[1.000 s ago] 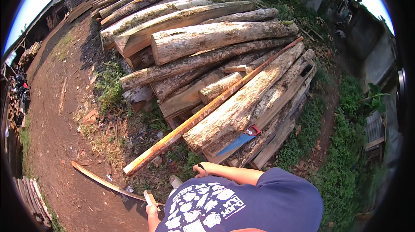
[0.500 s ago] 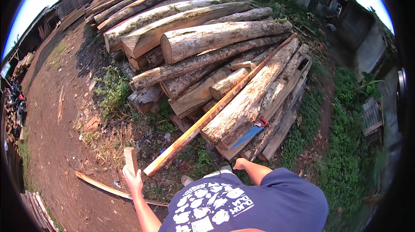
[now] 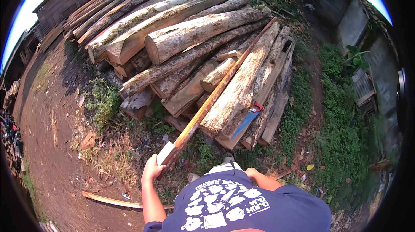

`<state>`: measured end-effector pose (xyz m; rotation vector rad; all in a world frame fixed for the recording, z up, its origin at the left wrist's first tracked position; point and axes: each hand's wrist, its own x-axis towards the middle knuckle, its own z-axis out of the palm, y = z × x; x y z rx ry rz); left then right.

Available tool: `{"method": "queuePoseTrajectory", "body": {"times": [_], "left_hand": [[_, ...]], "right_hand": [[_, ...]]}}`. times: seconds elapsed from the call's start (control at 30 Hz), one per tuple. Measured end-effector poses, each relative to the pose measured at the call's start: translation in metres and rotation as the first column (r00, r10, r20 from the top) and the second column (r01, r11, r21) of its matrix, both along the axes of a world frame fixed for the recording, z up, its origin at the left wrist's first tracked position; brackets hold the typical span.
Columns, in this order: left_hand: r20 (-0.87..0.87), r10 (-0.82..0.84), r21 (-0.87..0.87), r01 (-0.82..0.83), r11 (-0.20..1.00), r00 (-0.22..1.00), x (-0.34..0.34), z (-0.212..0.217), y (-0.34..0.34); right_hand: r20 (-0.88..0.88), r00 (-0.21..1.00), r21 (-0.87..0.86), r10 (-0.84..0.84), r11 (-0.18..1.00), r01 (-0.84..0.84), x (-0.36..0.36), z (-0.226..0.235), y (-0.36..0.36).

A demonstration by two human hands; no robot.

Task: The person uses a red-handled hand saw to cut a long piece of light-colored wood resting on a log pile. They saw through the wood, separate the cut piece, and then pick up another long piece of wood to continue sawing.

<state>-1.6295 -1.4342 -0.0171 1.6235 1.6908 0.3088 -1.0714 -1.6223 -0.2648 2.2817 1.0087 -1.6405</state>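
Observation:
My left hand (image 3: 152, 169) is closed around a short, pale wood block (image 3: 166, 153). The block overlaps the near end of a long reddish-brown wooden pole (image 3: 216, 91) in view; whether they touch I cannot tell. That pole lies slanting across the log pile, its near end jutting out over the ground. My right hand (image 3: 250, 172) is low in front of my body, close to the log ends, with its fingers mostly hidden. Beyond it, a handsaw (image 3: 247, 121) with a blue blade and red handle rests on the cut timber beside a thick, rough log (image 3: 242, 89).
A large pile of logs (image 3: 194, 37) and squared beams spreads ahead. A thin curved wood strip (image 3: 112, 200) lies on the dirt at left. Green weeds (image 3: 341, 145) and a grey wall (image 3: 380, 67) run along the right. A bush (image 3: 103, 100) grows beside the pile.
My left hand has brought the block rightward and up to the pole's near end, tilting it over. My right hand has drawn back toward my body. The whole view has shifted slightly.

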Motion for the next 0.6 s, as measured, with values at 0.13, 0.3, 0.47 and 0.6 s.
{"method": "queuePoseTrajectory", "body": {"times": [0.13,0.3,0.47,0.6], "left_hand": [[-0.041,-0.005,-0.024,0.004,1.000,0.999,-0.006,0.005,-0.013],[-0.208,-0.004,0.043,0.013,0.999,0.978,0.007,0.015,-0.033],[-0.482,0.081,0.113,-0.030,0.993,0.873,0.022,0.008,-0.050],[-0.436,0.141,0.200,-0.057,0.978,0.889,0.018,-0.004,-0.055]], "right_hand": [[0.050,0.998,-0.146,0.035,0.989,-0.027,-0.010,0.015,-0.002],[-0.031,0.994,-0.070,0.106,0.992,-0.108,-0.014,0.002,0.002],[-0.014,0.943,0.025,0.334,0.943,-0.333,-0.030,-0.010,0.041],[0.139,0.848,0.163,0.511,0.833,-0.529,-0.041,0.005,0.092]]}}
